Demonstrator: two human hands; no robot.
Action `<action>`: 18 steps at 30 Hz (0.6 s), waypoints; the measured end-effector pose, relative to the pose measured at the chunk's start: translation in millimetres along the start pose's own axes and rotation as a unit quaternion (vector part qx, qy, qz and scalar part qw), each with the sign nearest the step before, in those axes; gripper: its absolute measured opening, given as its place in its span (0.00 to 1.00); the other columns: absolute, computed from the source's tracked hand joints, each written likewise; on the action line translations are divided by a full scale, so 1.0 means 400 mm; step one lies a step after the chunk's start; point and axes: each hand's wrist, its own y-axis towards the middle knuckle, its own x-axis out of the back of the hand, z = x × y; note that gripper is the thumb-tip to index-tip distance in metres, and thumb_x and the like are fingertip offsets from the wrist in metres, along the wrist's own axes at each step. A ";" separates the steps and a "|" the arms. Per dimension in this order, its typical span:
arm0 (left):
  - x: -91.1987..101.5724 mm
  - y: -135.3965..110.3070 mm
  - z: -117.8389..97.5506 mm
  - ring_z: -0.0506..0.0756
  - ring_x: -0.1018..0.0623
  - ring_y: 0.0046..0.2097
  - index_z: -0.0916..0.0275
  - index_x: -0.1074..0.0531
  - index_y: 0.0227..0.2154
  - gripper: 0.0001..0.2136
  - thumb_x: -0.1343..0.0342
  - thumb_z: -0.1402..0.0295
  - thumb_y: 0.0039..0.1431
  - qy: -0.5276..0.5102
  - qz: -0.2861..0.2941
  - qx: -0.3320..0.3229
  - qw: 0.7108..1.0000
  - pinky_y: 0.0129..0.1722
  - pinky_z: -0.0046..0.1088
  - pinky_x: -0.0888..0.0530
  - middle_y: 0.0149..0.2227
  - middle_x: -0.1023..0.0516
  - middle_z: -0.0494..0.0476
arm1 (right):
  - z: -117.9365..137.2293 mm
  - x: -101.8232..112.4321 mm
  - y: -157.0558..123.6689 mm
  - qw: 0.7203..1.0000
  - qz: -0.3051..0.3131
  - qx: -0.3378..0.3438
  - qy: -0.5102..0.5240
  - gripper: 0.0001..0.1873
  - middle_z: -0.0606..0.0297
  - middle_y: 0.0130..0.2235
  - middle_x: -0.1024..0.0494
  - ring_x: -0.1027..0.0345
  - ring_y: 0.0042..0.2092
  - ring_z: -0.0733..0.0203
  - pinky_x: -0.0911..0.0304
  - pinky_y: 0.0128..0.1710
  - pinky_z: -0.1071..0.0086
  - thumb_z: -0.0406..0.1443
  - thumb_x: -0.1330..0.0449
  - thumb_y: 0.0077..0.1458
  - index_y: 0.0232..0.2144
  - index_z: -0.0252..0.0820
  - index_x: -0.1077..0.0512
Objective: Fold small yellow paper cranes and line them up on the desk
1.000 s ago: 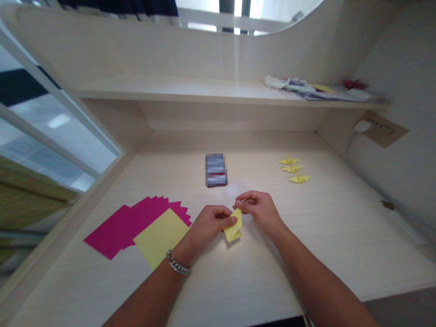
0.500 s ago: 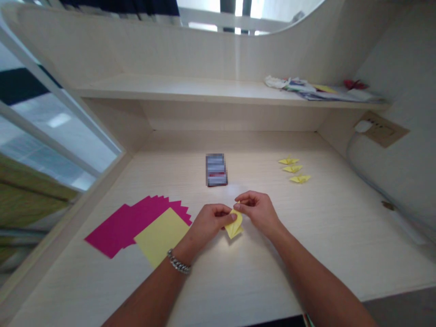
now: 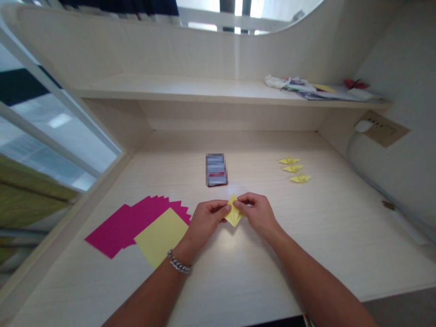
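Observation:
A piece of folded yellow origami paper (image 3: pixel 233 217), diamond-shaped with a crease down its middle, is held just above the desk between both hands. My left hand (image 3: pixel 213 214) pinches its left side with the thumb on top. On the opposite side, my right hand (image 3: pixel 256 210) grips the paper between thumb and fingers. Fingertips behind the paper are partly hidden. Nearest to my left forearm lies a flat yellow square sheet (image 3: pixel 162 236), overlapping a fanned stack of magenta sheets (image 3: pixel 126 225). Three small folded yellow paper cranes (image 3: pixel 293 169) sit in a column at the back right.
A phone (image 3: pixel 216 170) with a blurred screen lies beyond my hands. Papers (image 3: pixel 306 87) and a red folded piece (image 3: pixel 356 84) rest on the shelf (image 3: pixel 177 88) above. At right, a grey cable (image 3: pixel 361 170) hangs from a wall socket (image 3: pixel 384 129).
The folded paper has turned upright and moved slightly up, its top point now showing between my hands. My right hand has shifted from its top corner to its right side.

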 end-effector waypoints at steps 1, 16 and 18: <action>0.000 0.000 -0.002 0.55 0.23 0.34 0.64 0.22 0.38 0.13 0.39 0.65 0.51 0.005 -0.009 -0.003 1.000 0.34 0.31 0.27 0.34 0.19 0.60 | 0.000 -0.001 0.000 1.000 0.001 -0.003 0.015 0.08 0.61 0.30 0.22 0.30 0.31 0.61 0.35 0.33 0.68 0.38 0.36 0.46 0.28 0.38 0.24; -0.009 -0.004 -0.017 0.54 0.21 0.32 0.66 0.24 0.41 0.16 0.38 0.67 0.48 -0.036 -0.027 -0.028 0.999 0.33 0.32 0.23 0.37 0.19 0.63 | 0.014 -0.016 -0.004 0.978 0.038 -0.087 0.184 0.18 0.65 0.28 0.23 0.31 0.27 0.64 0.34 0.29 0.68 0.40 0.30 0.36 0.32 0.39 0.26; -0.010 -0.004 -0.020 0.54 0.21 0.32 0.67 0.24 0.40 0.15 0.37 0.68 0.48 -0.035 -0.035 -0.030 0.998 0.34 0.33 0.23 0.36 0.19 0.62 | 0.016 -0.017 -0.005 0.978 0.040 -0.094 0.180 0.20 0.66 0.26 0.24 0.32 0.25 0.65 0.34 0.27 0.69 0.39 0.30 0.35 0.33 0.39 0.26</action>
